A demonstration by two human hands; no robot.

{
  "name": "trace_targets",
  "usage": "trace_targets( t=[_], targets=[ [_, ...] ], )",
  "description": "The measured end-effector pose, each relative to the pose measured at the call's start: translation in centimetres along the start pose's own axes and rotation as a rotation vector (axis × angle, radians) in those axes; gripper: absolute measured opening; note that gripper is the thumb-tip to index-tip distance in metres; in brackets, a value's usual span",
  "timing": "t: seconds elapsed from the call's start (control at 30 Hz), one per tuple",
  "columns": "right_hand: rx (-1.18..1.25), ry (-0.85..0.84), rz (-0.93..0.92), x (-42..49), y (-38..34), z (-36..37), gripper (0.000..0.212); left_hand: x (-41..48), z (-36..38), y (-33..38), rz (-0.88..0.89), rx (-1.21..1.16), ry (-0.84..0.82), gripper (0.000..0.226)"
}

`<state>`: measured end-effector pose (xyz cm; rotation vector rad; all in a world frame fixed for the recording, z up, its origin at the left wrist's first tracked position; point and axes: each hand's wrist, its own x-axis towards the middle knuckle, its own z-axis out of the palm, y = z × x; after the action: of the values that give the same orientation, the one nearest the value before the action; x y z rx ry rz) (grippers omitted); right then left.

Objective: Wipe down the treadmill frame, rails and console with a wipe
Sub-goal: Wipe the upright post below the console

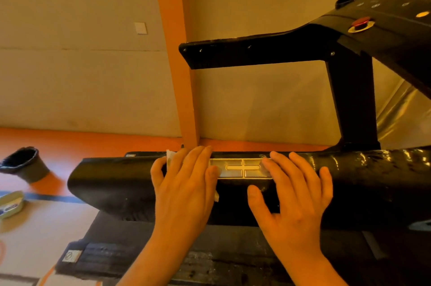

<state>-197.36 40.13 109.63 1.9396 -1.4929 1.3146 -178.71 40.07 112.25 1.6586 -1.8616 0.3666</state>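
A thick black treadmill handrail [116,183] runs across the middle, with a silver button panel [242,168] on its top. My left hand [184,183] lies flat on the rail left of the panel and presses a white wipe [169,155] under it; only the wipe's edges show. My right hand [296,194] rests on the rail right of the panel, fingers spread, thumb on the rail's near side. The far handrail [256,53] and the console [387,12] with its red stop button [361,22] are at the upper right.
The treadmill belt and deck [130,253] lie below the rail. A black upright post [354,103] joins rail to console. An orange wall pillar [175,52] stands behind. On the floor at left are a dark cup-shaped object [25,164] and a pale green packet [10,204].
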Motion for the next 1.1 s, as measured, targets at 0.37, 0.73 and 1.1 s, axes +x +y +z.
trace_targets(
  t=[0.37,0.73,1.1],
  targets=[
    [0.052,-0.025,0.001,0.1,0.1,-0.4,0.043,0.2,0.2,2.2,0.069,0.037,-0.051,0.058],
    [0.027,-0.183,-0.143,0.1,2.5,-3.1,0.047,1.1,-0.5,2.2,0.199,0.025,-0.117,0.057],
    [-0.044,-0.029,-0.142,1.0,10.7,-7.7,0.039,0.5,-0.5,1.0,0.162,-0.052,-0.055,0.060]
  ],
)
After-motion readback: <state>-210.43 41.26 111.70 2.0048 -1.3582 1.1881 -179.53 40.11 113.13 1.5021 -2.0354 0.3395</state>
